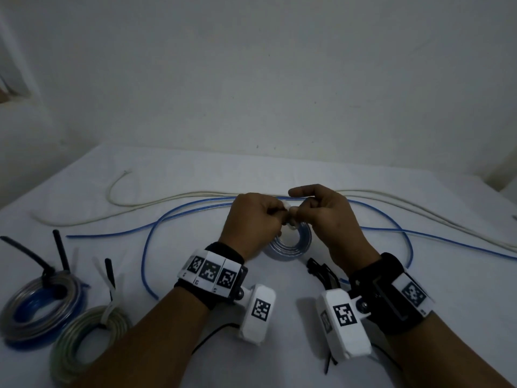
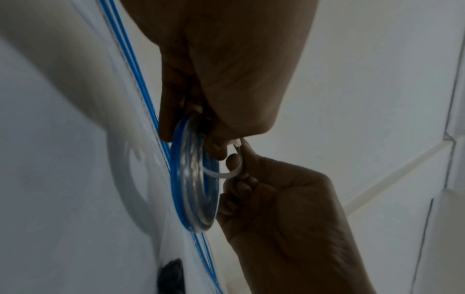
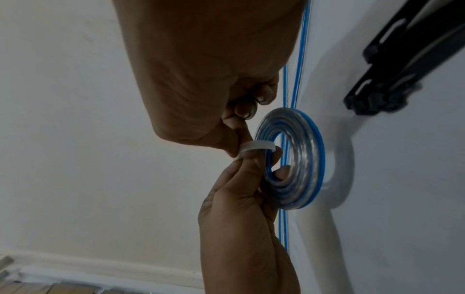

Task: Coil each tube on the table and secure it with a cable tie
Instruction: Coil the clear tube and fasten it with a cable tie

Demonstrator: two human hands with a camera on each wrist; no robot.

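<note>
Coiled blue-and-clear plastic tube [image 3: 294, 159] could spring loose if the left hand [image 1: 253, 219] or right hand [image 1: 326, 217], both pinching the white cable tie [image 3: 80, 146], slips before locking.

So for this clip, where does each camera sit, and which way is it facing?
Head: worn on the head, looking forward and down at the table; both forearms, left hand and right hand show.
Left wrist: looks along the left hand at the blue coil; both hands show.
Right wrist: looks along the right hand at the coil; both hands show.
Both wrist views share the white cable tie in the hands' grip.
</note>
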